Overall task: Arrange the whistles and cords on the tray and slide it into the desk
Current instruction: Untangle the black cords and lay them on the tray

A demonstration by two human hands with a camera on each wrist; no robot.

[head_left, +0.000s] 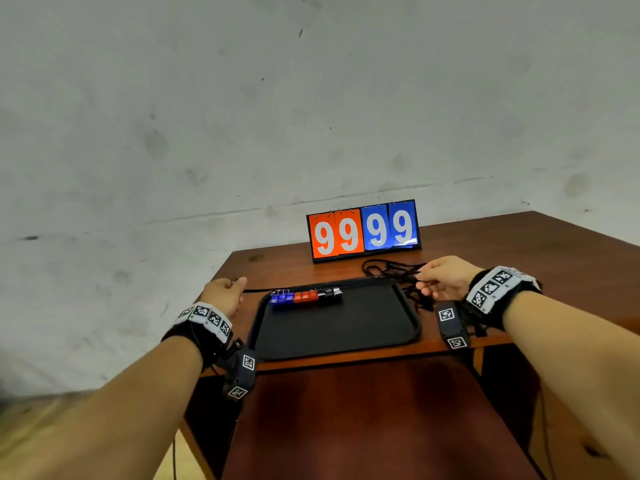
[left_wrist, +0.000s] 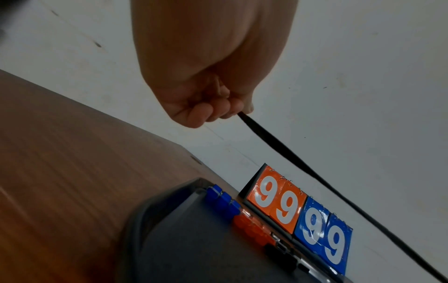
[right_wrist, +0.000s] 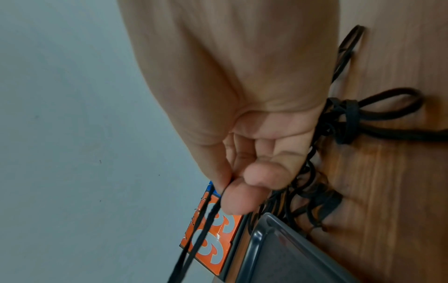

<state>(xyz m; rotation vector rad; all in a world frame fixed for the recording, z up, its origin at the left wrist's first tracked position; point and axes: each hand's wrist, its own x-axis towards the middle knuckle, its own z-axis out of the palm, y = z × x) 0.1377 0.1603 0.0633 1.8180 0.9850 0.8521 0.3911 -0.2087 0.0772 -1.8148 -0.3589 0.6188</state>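
Note:
A black tray lies on the brown desk. Along its far edge sits a row of whistles: blue, red and black. My left hand is left of the tray, its curled fingers pinching one end of a black cord. The cord stretches across behind the whistles to my right hand, which pinches it between thumb and forefinger. A tangled pile of black cords lies on the desk by the tray's far right corner, under my right hand.
A flip scoreboard reading 99 99 in orange and blue stands behind the tray against the grey wall. The desk's left edge runs just beyond my left hand. A dark opening shows under the desktop below the tray's near edge.

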